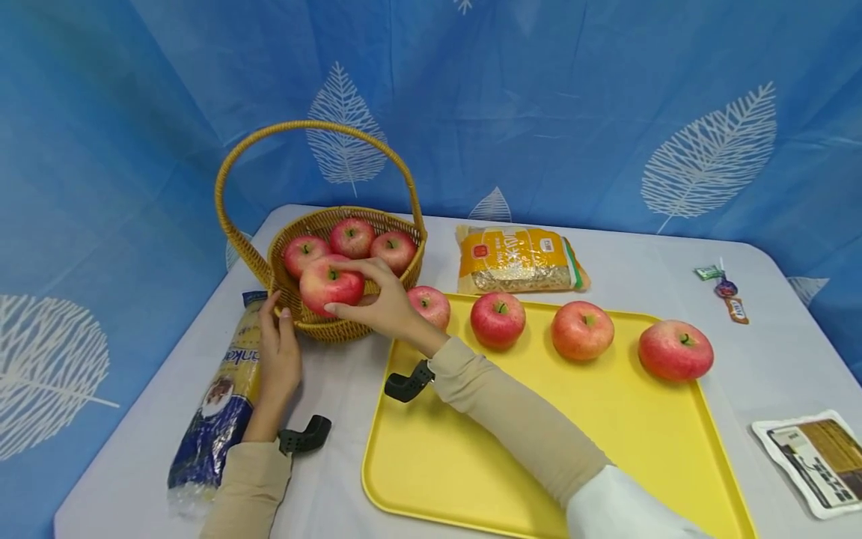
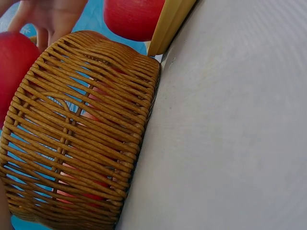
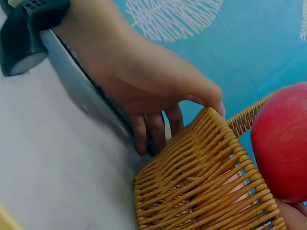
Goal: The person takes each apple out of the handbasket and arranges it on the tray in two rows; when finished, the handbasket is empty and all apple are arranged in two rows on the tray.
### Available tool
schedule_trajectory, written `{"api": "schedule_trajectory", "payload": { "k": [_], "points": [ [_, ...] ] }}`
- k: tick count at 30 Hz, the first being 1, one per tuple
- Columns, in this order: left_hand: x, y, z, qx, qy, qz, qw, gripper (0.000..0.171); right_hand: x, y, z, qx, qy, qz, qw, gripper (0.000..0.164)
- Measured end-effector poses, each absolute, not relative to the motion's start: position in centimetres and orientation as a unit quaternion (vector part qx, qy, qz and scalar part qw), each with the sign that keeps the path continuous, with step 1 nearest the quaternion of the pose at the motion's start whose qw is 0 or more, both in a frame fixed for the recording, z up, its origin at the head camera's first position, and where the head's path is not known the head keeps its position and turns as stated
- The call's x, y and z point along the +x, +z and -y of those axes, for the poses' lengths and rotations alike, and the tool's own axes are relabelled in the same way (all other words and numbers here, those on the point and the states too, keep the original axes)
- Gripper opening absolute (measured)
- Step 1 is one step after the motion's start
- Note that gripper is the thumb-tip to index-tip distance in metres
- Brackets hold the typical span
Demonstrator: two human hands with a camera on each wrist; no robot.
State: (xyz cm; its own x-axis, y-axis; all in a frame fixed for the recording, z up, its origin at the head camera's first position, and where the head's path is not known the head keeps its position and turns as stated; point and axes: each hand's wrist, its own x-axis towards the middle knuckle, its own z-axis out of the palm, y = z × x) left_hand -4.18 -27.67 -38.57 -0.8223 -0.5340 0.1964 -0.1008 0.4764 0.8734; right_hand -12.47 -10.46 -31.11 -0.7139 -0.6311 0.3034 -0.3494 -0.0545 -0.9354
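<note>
My right hand (image 1: pixel 387 299) pinches a red-yellow apple (image 1: pixel 316 287) between thumb and fingers, over the near side of the wicker basket (image 1: pixel 333 332). Three more apples sit inside the basket, among them one at the back (image 1: pixel 352 238). At the basket's left, beside the foot of its tall handle, my left hand (image 1: pixel 278 367) grips the rim; in the right wrist view its thumb is over the rim and the fingers hang outside the woven wall (image 3: pixel 192 172). Along the far edge of the yellow tray (image 1: pixel 431 464) several apples stand in a row, one (image 1: pixel 497 320) near its left half.
A long blue and yellow package (image 1: pixel 218 400) lies left of my left forearm. Behind the tray is a yellow bag of grain (image 1: pixel 518 262). Small wrapped candies (image 1: pixel 726 288) lie at the right, with a white-edged flat pack (image 1: pixel 811 460) nearer. A blue curtain (image 1: pixel 539 112) hangs behind the table.
</note>
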Motion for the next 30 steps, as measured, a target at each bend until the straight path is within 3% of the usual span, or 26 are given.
{"api": "schedule_trajectory", "payload": {
  "k": [17, 30],
  "points": [
    [-4.4, -38.8, 27.8, 0.186, -0.477, 0.822, 0.249, 0.047, -11.5, -34.2, 6.7, -0.431, -0.592, -0.668, 0.129, 0.052],
    [-4.2, -38.7, 27.7, 0.186, -0.48, 0.825, 0.235, 0.049, -7.6, -36.3, 0.2, -0.425, -0.552, -0.674, 0.244, 0.047]
  ]
}}
